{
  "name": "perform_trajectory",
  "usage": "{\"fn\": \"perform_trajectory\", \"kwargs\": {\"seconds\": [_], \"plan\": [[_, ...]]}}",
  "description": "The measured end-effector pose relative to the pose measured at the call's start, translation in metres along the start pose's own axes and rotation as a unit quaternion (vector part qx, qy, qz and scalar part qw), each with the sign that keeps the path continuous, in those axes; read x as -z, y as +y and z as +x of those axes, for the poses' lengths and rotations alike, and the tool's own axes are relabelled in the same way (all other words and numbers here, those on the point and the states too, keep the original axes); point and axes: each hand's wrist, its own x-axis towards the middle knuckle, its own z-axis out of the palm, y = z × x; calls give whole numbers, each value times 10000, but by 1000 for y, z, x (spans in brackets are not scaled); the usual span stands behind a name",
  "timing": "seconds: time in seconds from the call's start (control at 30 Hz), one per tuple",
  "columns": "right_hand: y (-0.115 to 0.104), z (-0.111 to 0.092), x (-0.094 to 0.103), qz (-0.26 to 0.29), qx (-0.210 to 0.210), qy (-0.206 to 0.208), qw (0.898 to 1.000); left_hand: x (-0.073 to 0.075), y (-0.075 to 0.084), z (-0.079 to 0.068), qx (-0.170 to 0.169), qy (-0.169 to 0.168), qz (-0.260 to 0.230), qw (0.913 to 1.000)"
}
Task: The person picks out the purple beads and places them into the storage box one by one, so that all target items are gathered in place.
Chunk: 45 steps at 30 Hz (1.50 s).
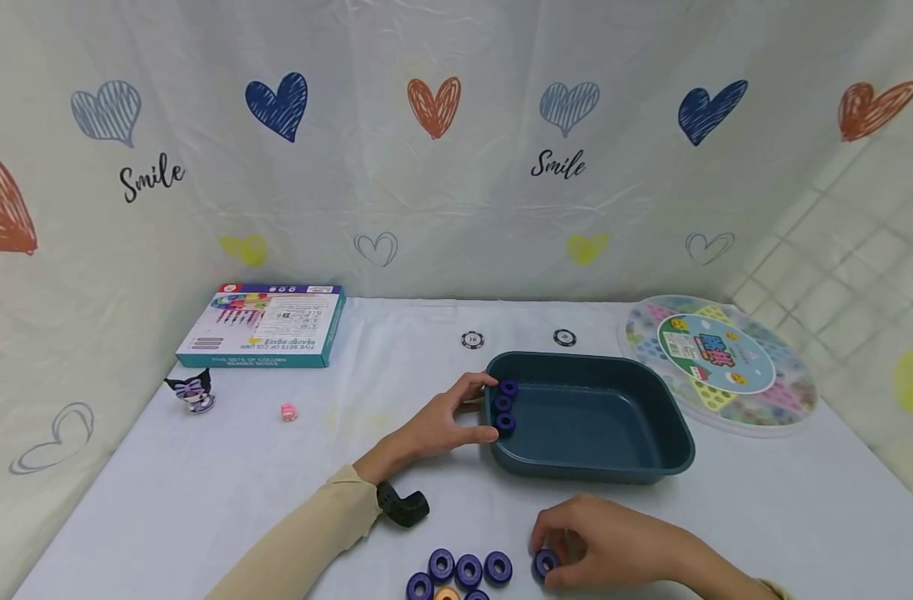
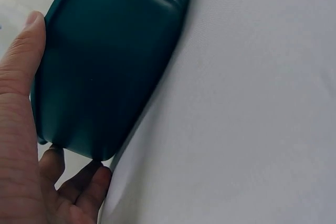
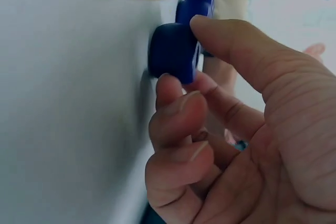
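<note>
At the left end of the dark teal plastic tub (image 1: 595,468), my left hand (image 1: 439,423) grips the side, thumb and fingers spread around it. In the left wrist view, the thumb lies along the tub's rim and fingertips touch its other side. Three purple ring beads stand in a row inside the tub's left end. My right hand (image 1: 617,540) pinches a purple ring bead (image 3: 170,52) between thumb and fingers, low over the cloth in front of the tub. Left of it lie several more purple ring beads (image 1: 499,579) and an orange ring bead (image 1: 444,592), partly cut off by the frame.
A boxed game (image 1: 264,329) lies at the back left. Near it are a small dark-eared figurine (image 1: 198,397) and a tiny pink piece (image 1: 288,412). Two chips (image 1: 564,337) lie behind the tub. A round game board (image 1: 790,375) lies to the right, beside the tub.
</note>
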Motion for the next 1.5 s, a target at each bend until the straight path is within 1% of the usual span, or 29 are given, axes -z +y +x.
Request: {"fn": "perform_trajectory", "kwargs": {"seconds": [0.1,0.2,0.33,0.4,0.47,0.6,0.63,0.8,0.87,0.93,1.13,1.2,1.33,1.5], "plan": [[8,-3,2,239,233,12,9994,0,1,0,-21,-7,3,10000],[14,-7,4,598,297,-36,9978,1,1,-1,-36,-5,-4,10000],[20,-9,5,1167,164,-157,9929,2,1,-1,-43,3,-21,10000],[22,-9,5,1347,101,-180,9907,2,1,-1,-46,0,-35,10000],[23,-9,5,1413,62,-183,9898,2,1,-1,-42,-3,-47,10000],[21,-10,10,1270,54,-200,9917,2,1,-1,-105,-45,-85,9999],[20,-11,13,1225,51,-208,9922,3,3,-1,-103,-74,-118,9999],[9,-13,31,1098,88,-183,9937,3,1,0,-142,-64,-188,9997],[5,-13,39,1032,131,-158,9945,2,-1,0,-134,-30,-145,9998],[2,-13,48,962,172,-123,9951,4,5,-1,-136,-66,-180,9997],[-4,-10,74,766,234,36,9968,9,28,-7,-265,-235,-401,9986],[-3,-9,81,678,263,75,9973,9,31,-7,-240,-281,-392,9985],[1,-3,97,528,274,96,9982,8,34,-8,-187,-294,-313,9989],[8,8,114,351,97,128,9993,7,31,-7,-234,-273,-369,9987]]}}
